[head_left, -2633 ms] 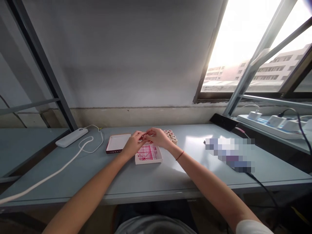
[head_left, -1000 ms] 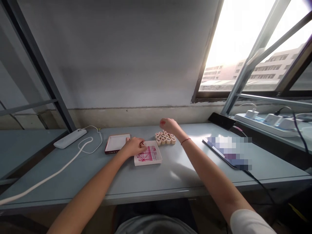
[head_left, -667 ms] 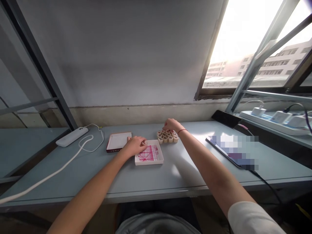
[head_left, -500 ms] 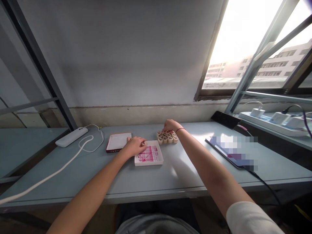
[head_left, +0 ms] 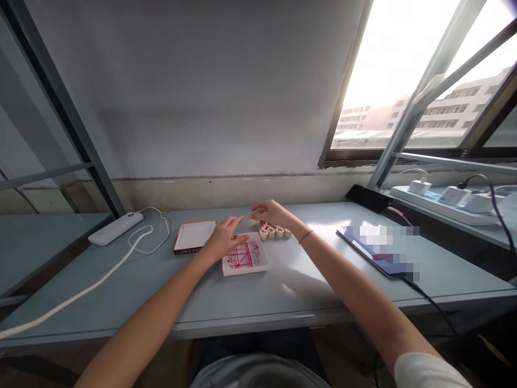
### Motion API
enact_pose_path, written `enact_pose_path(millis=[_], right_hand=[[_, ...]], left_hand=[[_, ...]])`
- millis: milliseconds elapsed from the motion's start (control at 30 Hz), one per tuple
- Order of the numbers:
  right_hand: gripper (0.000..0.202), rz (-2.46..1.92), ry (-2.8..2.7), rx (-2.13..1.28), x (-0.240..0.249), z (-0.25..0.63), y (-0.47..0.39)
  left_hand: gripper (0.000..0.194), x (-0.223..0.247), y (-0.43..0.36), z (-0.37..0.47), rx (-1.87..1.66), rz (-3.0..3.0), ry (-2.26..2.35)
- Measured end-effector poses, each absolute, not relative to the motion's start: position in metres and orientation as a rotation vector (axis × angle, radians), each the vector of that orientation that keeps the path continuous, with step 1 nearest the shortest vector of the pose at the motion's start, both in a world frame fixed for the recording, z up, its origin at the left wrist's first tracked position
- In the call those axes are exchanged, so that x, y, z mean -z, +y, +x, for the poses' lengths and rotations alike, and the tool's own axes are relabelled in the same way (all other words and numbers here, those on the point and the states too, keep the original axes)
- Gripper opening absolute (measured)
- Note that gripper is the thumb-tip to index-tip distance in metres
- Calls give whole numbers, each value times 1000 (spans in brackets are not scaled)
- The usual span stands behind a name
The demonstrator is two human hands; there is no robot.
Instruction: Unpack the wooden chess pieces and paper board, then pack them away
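Note:
My left hand [head_left: 224, 238] is over the left side of a shallow white box [head_left: 245, 271] with magenta board lines inside. Its thumb and fingers are spread, with nothing held. A round xiangqi piece [head_left: 235, 236] shows partly at the box's far left corner, between thumb and fingers. Above and behind the box's right side, my right hand [head_left: 271, 212] has its fingers bent in a pinch around a pale xiangqi piece [head_left: 253, 219], mostly hidden. Under that hand stands a group of wooden xiangqi pieces [head_left: 271, 232] with dark characters, stacked in rows and partly covered.
A box lid [head_left: 197, 235], dark red outside and white inside, lies left of the box. Farther left are a white device [head_left: 116, 228] and a white cable [head_left: 109, 275]. A tablet [head_left: 374, 250] lies on the right, near a power strip [head_left: 444, 205].
My right hand has moved left from the piece group towards the box. My left hand's fingers have spread and let go of the piece at the box's corner.

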State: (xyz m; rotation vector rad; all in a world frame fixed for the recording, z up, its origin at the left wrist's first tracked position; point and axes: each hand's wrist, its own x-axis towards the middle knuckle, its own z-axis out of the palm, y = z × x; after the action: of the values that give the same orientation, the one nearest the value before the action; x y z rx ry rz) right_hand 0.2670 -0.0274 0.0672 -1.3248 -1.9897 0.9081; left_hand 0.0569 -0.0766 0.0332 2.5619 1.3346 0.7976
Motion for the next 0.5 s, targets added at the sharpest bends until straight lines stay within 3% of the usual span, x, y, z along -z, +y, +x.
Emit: enact_pose_path(millis=[100, 267, 500], right_hand=[[40, -1095, -1935, -1156, -61, 252, -56], [33, -1012, -1826, -1260, -58, 245, -68], [32, -1179, -1749, -1042, -57, 264, -55]], left_hand=[[45, -36, -81, 63, -990, 2473, 1215], [35, -34, -84, 68, -1050, 2429, 1151], [19, -26, -79, 67, -863, 2421, 1171]])
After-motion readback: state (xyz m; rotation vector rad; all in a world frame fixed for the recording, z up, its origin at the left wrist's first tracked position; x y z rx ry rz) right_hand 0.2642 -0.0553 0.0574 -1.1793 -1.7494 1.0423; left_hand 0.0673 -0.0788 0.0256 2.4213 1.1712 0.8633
